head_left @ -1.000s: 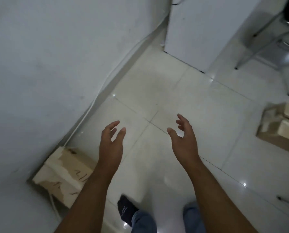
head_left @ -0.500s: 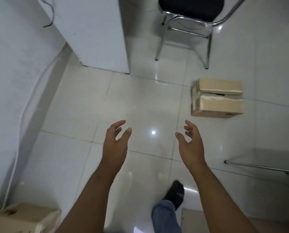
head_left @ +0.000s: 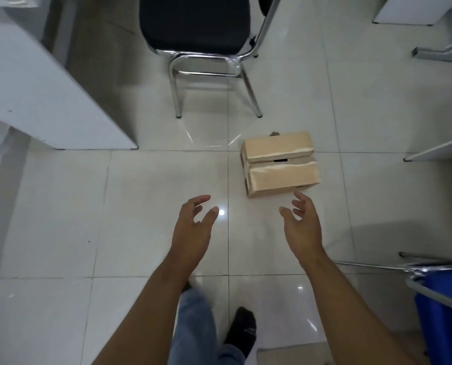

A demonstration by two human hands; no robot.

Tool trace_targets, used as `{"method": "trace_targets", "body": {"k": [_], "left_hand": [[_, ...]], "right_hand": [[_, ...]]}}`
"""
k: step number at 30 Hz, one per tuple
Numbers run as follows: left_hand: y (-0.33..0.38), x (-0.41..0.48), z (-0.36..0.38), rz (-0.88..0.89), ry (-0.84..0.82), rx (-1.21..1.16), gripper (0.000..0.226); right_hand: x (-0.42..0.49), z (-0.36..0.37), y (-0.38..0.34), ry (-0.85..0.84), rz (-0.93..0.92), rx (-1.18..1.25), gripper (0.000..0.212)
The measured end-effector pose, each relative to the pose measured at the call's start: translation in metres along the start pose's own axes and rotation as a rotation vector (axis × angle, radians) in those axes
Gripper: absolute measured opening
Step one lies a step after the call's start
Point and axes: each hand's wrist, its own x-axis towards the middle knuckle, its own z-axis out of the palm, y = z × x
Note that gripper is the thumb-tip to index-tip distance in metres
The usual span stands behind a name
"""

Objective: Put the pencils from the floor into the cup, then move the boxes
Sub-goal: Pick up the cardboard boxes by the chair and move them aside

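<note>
A tan cardboard box (head_left: 280,164) with two loose top flaps sits on the white tiled floor, just in front of a chair. My left hand (head_left: 193,230) hovers over the floor, below and left of the box, fingers spread and holding nothing. My right hand (head_left: 301,225) is held out with relaxed fingers, its fingertips just short of the box's near right corner, not touching it. No pencils or cup are in view.
A black-seated chair with chrome legs (head_left: 201,48) stands behind the box. A white cabinet (head_left: 35,96) fills the left. Metal furniture legs (head_left: 438,151) and a blue bin (head_left: 445,312) line the right. My socked foot (head_left: 242,330) is on the tiles below.
The view has swung right, away from the wall and the other box. The tan box now lies much closer, right ahead of my hands, which stay spread and hold nothing.
</note>
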Motion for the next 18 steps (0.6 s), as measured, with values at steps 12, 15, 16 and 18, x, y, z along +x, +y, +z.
{"method": "trace_targets", "body": {"k": [12, 15, 16, 18], "left_hand": [[0.046, 0.129, 0.074, -0.027, -0.154, 0.159, 0.033], [0.062, 0.16, 0.077, -0.016, -0.182, 0.231, 0.032], [0.066, 0.169, 0.078, -0.017, -0.195, 0.247, 0.032], [0.07, 0.191, 0.084, -0.015, -0.222, 0.277, 0.031]], "right_hand": [[0.116, -0.004, -0.006, 0.087, 0.155, -0.001, 0.054], [0.148, -0.005, -0.015, 0.111, 0.181, 0.021, 0.055], [0.158, -0.005, -0.018, 0.124, 0.185, 0.031, 0.055], [0.18, -0.006, -0.02, 0.151, 0.188, 0.05, 0.057]]}}
